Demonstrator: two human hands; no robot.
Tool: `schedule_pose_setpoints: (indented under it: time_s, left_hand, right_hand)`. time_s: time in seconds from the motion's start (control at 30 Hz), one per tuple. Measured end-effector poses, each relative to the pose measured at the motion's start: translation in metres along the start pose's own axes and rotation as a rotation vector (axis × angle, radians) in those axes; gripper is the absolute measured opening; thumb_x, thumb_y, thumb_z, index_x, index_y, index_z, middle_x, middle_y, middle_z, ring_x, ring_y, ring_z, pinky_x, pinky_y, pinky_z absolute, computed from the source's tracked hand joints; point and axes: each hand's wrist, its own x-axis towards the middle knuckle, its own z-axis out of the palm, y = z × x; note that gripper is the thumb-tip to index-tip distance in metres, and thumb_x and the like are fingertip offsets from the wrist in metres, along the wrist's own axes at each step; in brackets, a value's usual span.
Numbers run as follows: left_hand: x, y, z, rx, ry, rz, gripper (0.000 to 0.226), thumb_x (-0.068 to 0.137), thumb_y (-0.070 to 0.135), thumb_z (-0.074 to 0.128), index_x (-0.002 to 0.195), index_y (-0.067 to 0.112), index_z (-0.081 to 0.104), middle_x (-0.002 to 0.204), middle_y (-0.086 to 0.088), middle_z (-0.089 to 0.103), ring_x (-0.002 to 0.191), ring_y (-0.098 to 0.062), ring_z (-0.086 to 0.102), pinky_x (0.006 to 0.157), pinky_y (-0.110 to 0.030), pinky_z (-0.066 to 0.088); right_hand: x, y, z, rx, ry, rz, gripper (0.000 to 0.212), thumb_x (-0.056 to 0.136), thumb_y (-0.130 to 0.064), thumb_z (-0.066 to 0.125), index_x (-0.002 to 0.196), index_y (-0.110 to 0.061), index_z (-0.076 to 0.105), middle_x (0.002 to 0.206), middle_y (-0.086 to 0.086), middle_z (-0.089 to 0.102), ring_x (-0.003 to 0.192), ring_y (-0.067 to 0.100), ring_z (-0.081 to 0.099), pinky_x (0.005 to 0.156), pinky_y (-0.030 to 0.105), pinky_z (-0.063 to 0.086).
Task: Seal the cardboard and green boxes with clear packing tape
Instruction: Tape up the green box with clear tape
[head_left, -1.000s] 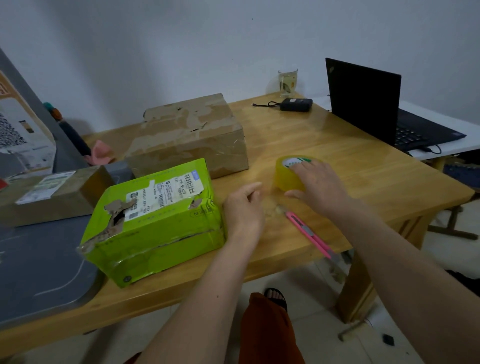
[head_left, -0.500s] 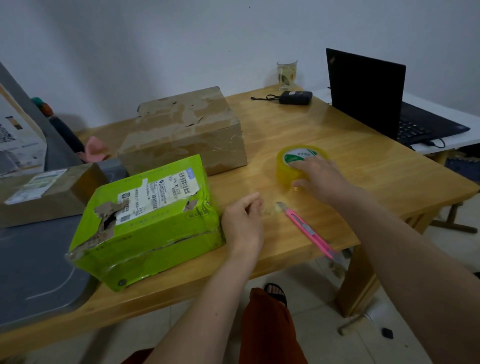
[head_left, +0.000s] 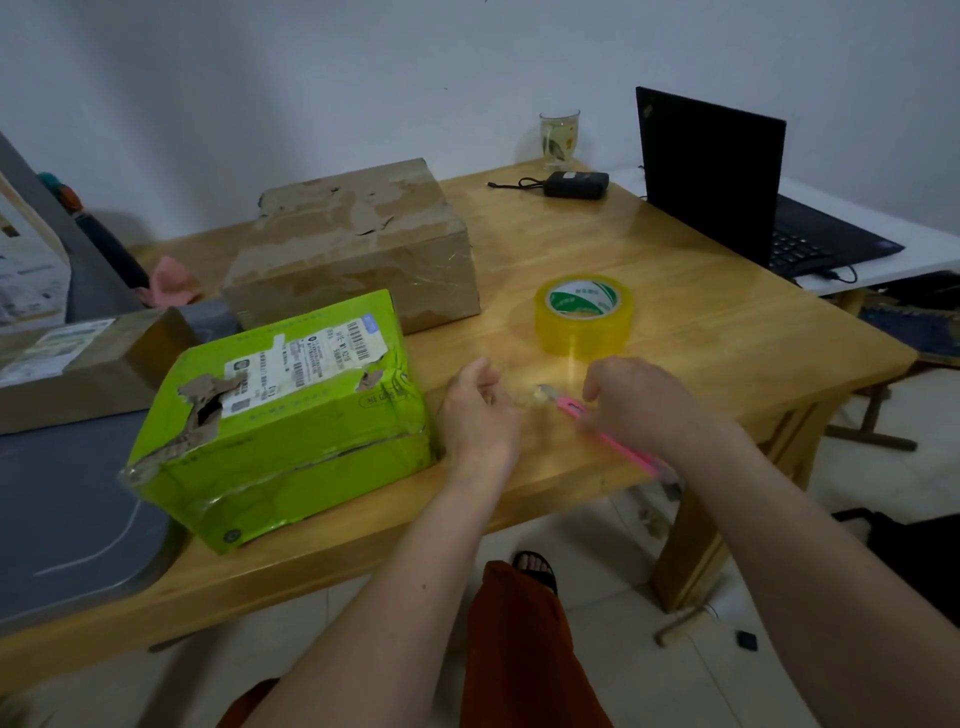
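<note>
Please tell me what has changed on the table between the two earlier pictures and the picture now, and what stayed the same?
The right hand let go of the tape roll and came back toward the person, onto the pink knife; a grip is not clear. The left hand stayed beside the green box, fingers loosely curled. The roll, green box, cardboard box and knife kept their places.

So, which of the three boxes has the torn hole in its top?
The green box, nearest the left hand. Its top is ripped open beside the label. The big brown box behind it is only scuffed; the box at far left shows no hole.
</note>
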Motion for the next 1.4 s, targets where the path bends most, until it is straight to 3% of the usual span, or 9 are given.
schedule_pose_setpoints:
  time_s: [0.2,0.37,0.5,0.63,0.83,0.97,1.1,1.23,1.4]
  left_hand:
    - [-0.001,-0.002,0.000,0.023,-0.028,-0.004,0.040,0.098,0.010,0.053,0.137,0.009,0.052,0.125,-0.003,0.063,0.116,-0.019,0.057,0.104,-0.035,0.044]
    - [0.000,-0.001,0.000,-0.004,-0.015,-0.028,0.040,0.097,0.010,0.053,0.137,0.010,0.053,0.124,-0.003,0.063,0.116,-0.019,0.058,0.103,-0.034,0.044]
    - [0.000,-0.002,-0.001,-0.013,-0.007,-0.025,0.040,0.097,0.009,0.053,0.136,0.010,0.053,0.123,-0.004,0.064,0.115,-0.018,0.058,0.102,-0.033,0.045]
    - [-0.001,-0.005,0.001,-0.039,0.026,-0.009,0.038,0.096,0.008,0.054,0.135,0.010,0.055,0.122,-0.004,0.065,0.112,-0.016,0.059,0.097,-0.024,0.044]
    - [-0.001,-0.005,0.006,-0.130,0.121,0.006,0.030,0.096,0.012,0.059,0.125,0.005,0.064,0.119,-0.009,0.069,0.109,-0.019,0.064,0.099,-0.030,0.048]
    - [-0.001,-0.004,0.005,-0.173,0.123,-0.006,0.029,0.096,0.011,0.059,0.123,0.005,0.066,0.116,-0.008,0.070,0.106,-0.017,0.065,0.099,-0.032,0.049]
    - [-0.001,-0.005,0.004,-0.181,0.118,-0.019,0.027,0.095,0.012,0.059,0.121,0.007,0.067,0.112,-0.009,0.072,0.104,-0.018,0.067,0.098,-0.037,0.050]
    - [0.001,-0.006,0.005,-0.191,0.133,-0.028,0.025,0.096,0.011,0.057,0.117,0.007,0.069,0.106,-0.008,0.074,0.099,-0.017,0.069,0.095,-0.036,0.052]
    - [0.000,-0.004,0.006,-0.218,0.147,-0.019,0.025,0.097,0.006,0.052,0.116,0.005,0.069,0.101,-0.008,0.073,0.088,-0.011,0.068,0.086,-0.025,0.053]
  right_hand:
    - [-0.003,0.013,-0.004,0.050,-0.047,-0.027,0.018,0.089,-0.022,0.064,0.086,-0.006,0.071,0.074,0.008,0.062,0.069,0.022,0.057,0.056,0.033,0.043]
    - [-0.009,0.019,-0.009,0.127,0.032,-0.064,0.014,0.095,-0.018,0.058,0.095,-0.009,0.068,0.090,0.008,0.063,0.084,0.025,0.058,0.073,0.040,0.049]
    - [-0.008,0.035,-0.014,0.062,0.063,-0.004,0.012,0.095,-0.015,0.055,0.100,-0.013,0.066,0.087,0.005,0.061,0.080,0.022,0.058,0.072,0.040,0.052]
    - [-0.007,0.041,-0.017,0.184,0.185,0.016,0.019,0.097,-0.016,0.051,0.112,-0.019,0.062,0.091,0.003,0.063,0.078,0.021,0.058,0.069,0.041,0.054]
    - [-0.005,0.009,0.006,0.188,0.356,-0.106,0.023,0.099,-0.009,0.046,0.116,-0.019,0.057,0.105,0.003,0.062,0.093,0.023,0.053,0.066,0.035,0.042]
    - [0.001,-0.006,0.018,0.110,0.344,-0.110,0.020,0.099,-0.006,0.043,0.113,-0.015,0.053,0.120,0.001,0.056,0.114,0.021,0.044,0.068,0.031,0.036]
    - [0.005,-0.009,0.020,0.085,0.326,-0.062,0.029,0.097,0.000,0.044,0.124,-0.010,0.049,0.157,0.002,0.027,0.145,0.019,0.020,0.093,0.034,0.044]
    - [0.007,-0.009,0.018,0.091,0.309,-0.045,0.054,0.094,0.003,0.045,0.145,-0.004,0.029,0.155,0.006,0.029,0.146,0.019,0.018,0.098,0.036,0.043]
    - [0.009,-0.010,0.014,0.057,0.293,-0.033,0.044,0.093,0.005,0.043,0.136,-0.002,0.036,0.149,0.008,0.038,0.144,0.020,0.019,0.084,0.035,0.045]
